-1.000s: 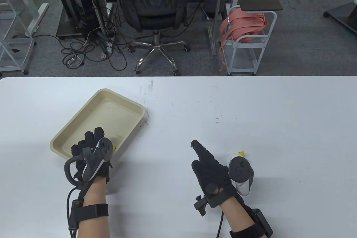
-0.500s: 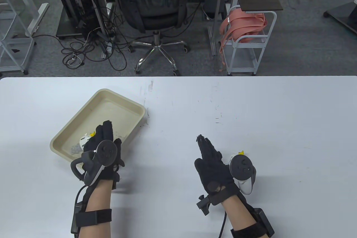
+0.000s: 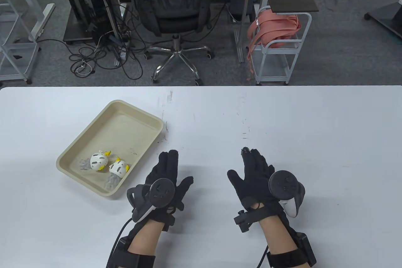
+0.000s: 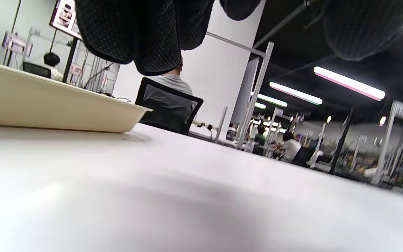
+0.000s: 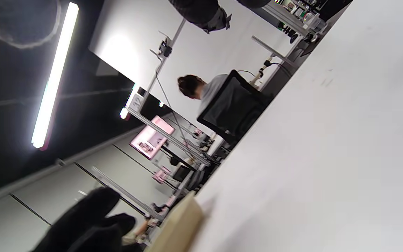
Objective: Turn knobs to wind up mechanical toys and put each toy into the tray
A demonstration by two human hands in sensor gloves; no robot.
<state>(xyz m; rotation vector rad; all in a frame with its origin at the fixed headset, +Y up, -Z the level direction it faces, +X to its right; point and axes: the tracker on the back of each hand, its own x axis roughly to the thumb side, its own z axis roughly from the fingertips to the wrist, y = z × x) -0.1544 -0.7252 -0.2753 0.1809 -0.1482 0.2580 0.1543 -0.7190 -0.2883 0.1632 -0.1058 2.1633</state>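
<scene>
A beige tray (image 3: 143, 114) lies at an angle on the left of the white table. Two white wind-up toys with yellow parts sit in its near end, one (image 3: 100, 161) to the left of the other (image 3: 118, 168). My left hand (image 3: 168, 170) lies flat on the table to the right of the tray, fingers straight, holding nothing. My right hand (image 3: 254, 167) lies flat further right, fingers straight and empty. No toy shows near it. In the left wrist view the tray's wall (image 4: 47, 105) is at the left, under my fingers (image 4: 145, 35).
The table's (image 3: 314, 123) far edge runs across the middle of the table view. Beyond it stand an office chair (image 3: 176, 4), a white cart (image 3: 279, 45) and loose cables on the floor. Small dark scuffs mark the tabletop.
My left hand let go of a toy in the tray and drew back right onto the table. My right hand moved right and flattened, covering the spot where a toy showed.
</scene>
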